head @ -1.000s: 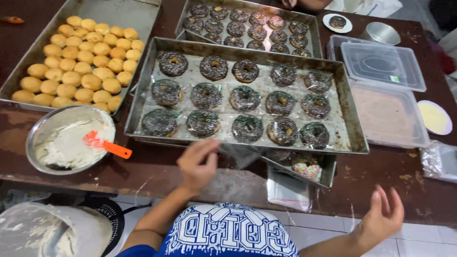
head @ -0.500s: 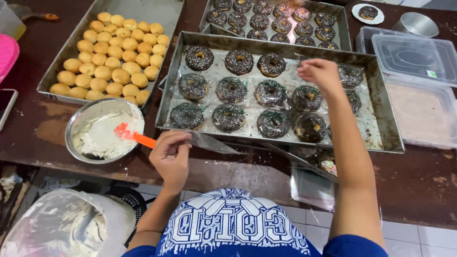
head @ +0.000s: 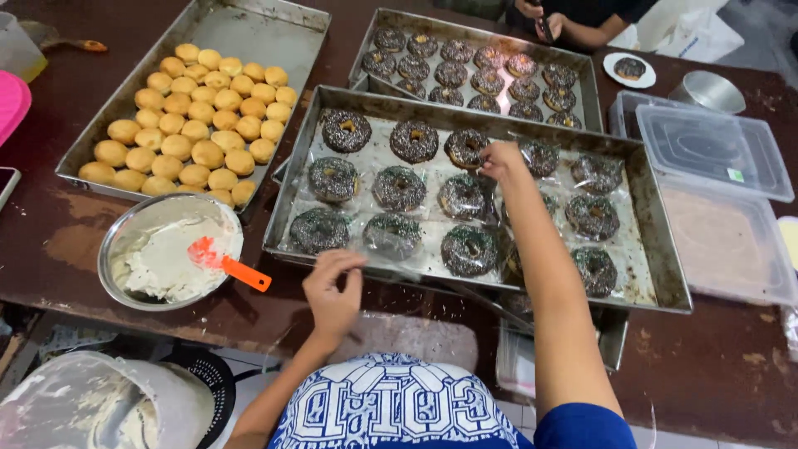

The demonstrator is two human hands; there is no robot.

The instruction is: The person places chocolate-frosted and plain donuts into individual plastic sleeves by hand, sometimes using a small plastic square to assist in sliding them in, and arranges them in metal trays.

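A large metal tray [head: 657, 249] holds several chocolate-sprinkled doughnuts in clear wrappers. My right hand [head: 501, 158] reaches over it to the back row, fingers closed on the wrapper of a doughnut [head: 465, 147]. My left hand [head: 332, 291] is at the tray's near rim, pinching the edge of a clear plastic wrap [head: 397, 264] beside the front-row doughnut [head: 392, 233]. My right forearm hides part of the middle doughnuts.
A tray of plain round buns [head: 191, 125] lies at the left. Below it, a metal bowl of white cream [head: 166, 258] holds an orange spatula [head: 229, 264]. A second doughnut tray [head: 482, 71] sits behind, with another person's hands [head: 549, 17] there. Clear plastic boxes [head: 715, 150] stand at the right.
My right hand came up from below the table, crossed the tray and now sits at the back row. My left hand stays at the near rim, pinching the plastic.
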